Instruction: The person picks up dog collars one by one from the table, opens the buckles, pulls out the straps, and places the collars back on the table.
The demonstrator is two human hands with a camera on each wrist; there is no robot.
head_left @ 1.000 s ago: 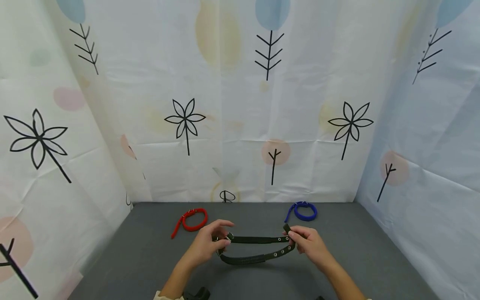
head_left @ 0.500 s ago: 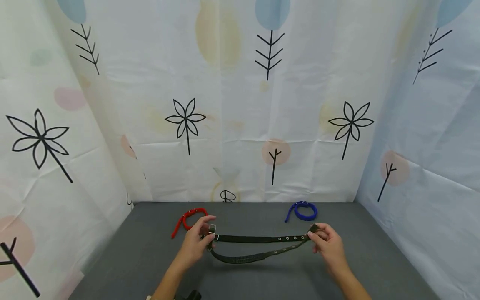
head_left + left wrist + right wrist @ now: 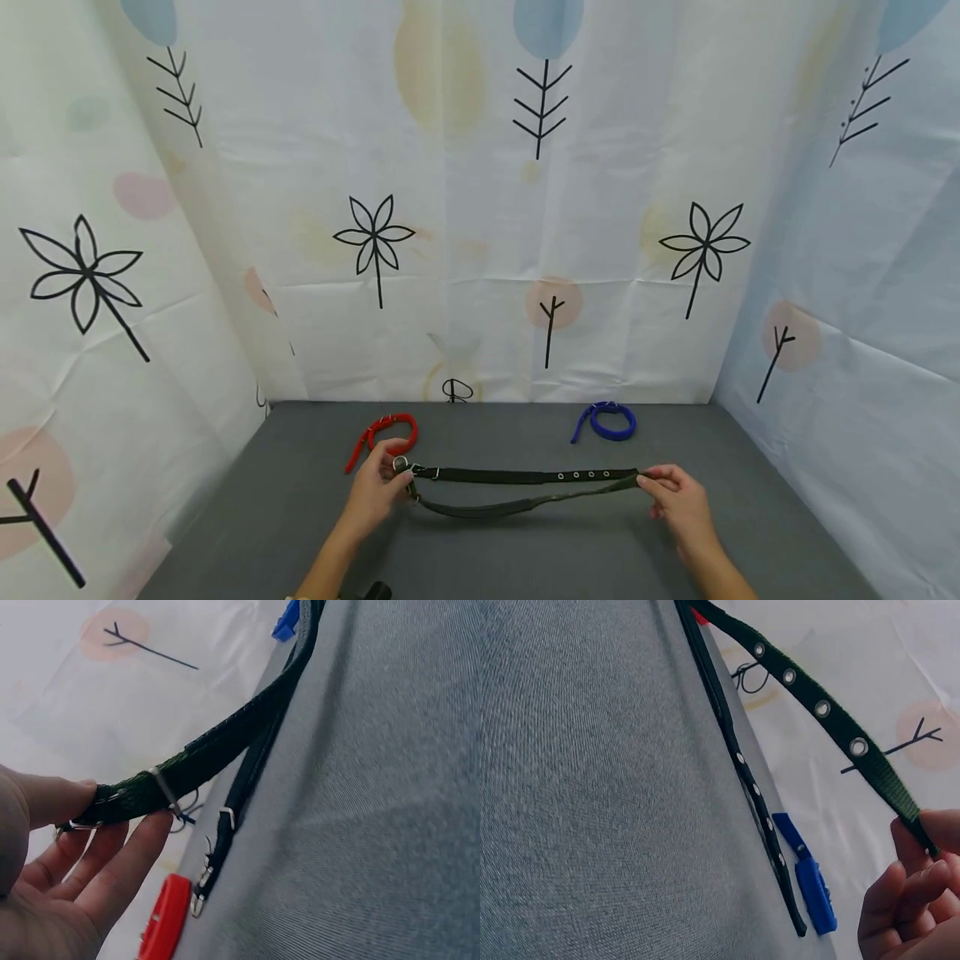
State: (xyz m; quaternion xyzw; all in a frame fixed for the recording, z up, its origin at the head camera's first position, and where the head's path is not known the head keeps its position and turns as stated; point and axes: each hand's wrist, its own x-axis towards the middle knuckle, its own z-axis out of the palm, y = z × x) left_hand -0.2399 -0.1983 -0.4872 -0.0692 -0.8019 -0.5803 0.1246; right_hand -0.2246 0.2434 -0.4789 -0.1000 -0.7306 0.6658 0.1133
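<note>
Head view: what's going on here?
A person's left hand holds the metal-fitted end of a dark green strap; the right hand pinches its other end. The strap sags slightly between them. A second dark strap lies on the gray table, with a red strap and blue strap farther back.

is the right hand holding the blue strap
No, the right hand pinches the end of a dark green strap, and the blue strap lies coiled on the grey table.

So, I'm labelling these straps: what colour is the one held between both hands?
The held strap is dark green, clearest in the right wrist view.
</note>
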